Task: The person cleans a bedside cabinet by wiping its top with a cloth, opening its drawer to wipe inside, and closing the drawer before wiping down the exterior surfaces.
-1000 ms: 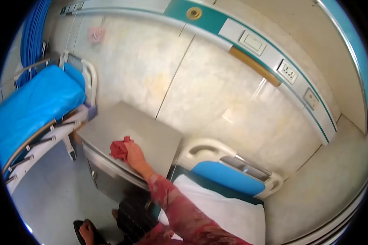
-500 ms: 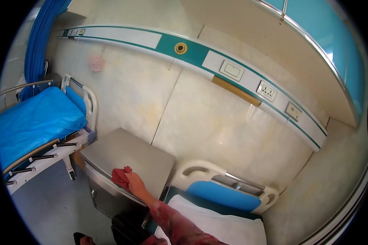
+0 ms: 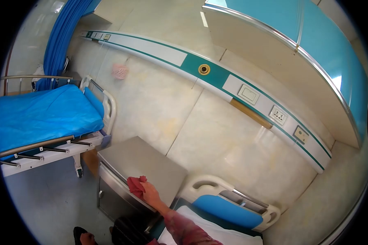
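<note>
My right hand point(image 3: 151, 195) is closed around a crumpled red cloth point(image 3: 135, 186). It presses the cloth on the metal top of a bedside cabinet point(image 3: 145, 157), close to the front edge. A patterned red sleeve covers the forearm, which reaches in from the bottom of the view across a bed's corner. My left hand does not show.
Right of the cabinet stands a bed with a blue and cream headboard point(image 3: 229, 210) and a white pillow point(image 3: 192, 218). Another bed with a blue cover point(image 3: 49, 112) and side rail is at left. A wall panel point(image 3: 163, 55) and overhead cupboard point(image 3: 270, 24) are above.
The view has turned, so the room appears shifted right and down. My right hand still holds the cloth near the cabinet's front edge.
</note>
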`<action>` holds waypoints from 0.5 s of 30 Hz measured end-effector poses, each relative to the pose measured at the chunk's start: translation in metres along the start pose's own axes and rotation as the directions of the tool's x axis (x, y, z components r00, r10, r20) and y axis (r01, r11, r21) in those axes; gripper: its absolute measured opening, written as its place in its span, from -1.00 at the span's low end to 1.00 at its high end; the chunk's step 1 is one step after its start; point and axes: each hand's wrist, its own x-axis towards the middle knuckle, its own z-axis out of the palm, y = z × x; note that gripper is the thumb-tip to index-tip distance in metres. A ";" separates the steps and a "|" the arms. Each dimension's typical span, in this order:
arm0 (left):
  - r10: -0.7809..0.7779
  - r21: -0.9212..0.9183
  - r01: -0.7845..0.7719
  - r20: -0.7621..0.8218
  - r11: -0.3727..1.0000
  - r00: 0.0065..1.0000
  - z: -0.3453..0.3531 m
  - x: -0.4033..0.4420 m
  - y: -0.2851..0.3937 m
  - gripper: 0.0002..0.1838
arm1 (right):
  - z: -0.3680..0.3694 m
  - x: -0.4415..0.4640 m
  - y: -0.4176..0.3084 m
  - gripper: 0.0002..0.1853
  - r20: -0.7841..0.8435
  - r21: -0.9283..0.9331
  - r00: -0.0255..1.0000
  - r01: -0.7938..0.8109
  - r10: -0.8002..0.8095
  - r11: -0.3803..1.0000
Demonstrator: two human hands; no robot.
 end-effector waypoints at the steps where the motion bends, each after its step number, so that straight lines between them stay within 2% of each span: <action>1: 0.022 -0.026 -0.021 0.023 0.999 0.999 -0.002 0.003 0.000 -0.75 | -0.001 0.000 -0.001 -0.62 0.009 0.005 1.000 -0.004 0.003 1.000; 6: -0.012 -0.060 0.015 0.050 0.998 0.999 -0.008 0.014 0.000 -0.78 | -0.016 0.005 -0.013 -0.53 0.090 0.015 0.996 -0.019 0.017 1.000; 9: -0.086 -0.052 0.091 0.086 0.995 0.993 -0.006 0.024 -0.013 -0.79 | -0.017 0.013 -0.019 -0.50 0.150 0.008 0.987 -0.053 0.052 0.999; 11: -0.071 -0.145 0.098 0.182 0.984 0.981 0.004 0.030 -0.031 -0.79 | -0.022 0.020 -0.025 -0.48 0.197 0.000 0.977 -0.085 0.084 0.996; 13: -0.053 -0.138 0.088 0.241 0.986 0.969 -0.003 0.044 -0.032 -0.77 | -0.030 0.031 -0.036 -0.43 0.244 -0.018 0.959 -0.148 0.147 0.989; 15: -0.150 -0.167 0.235 0.406 0.958 0.901 0.012 0.048 -0.049 -0.74 | -0.033 0.043 -0.049 -0.42 0.245 -0.045 0.953 -0.171 0.176 0.984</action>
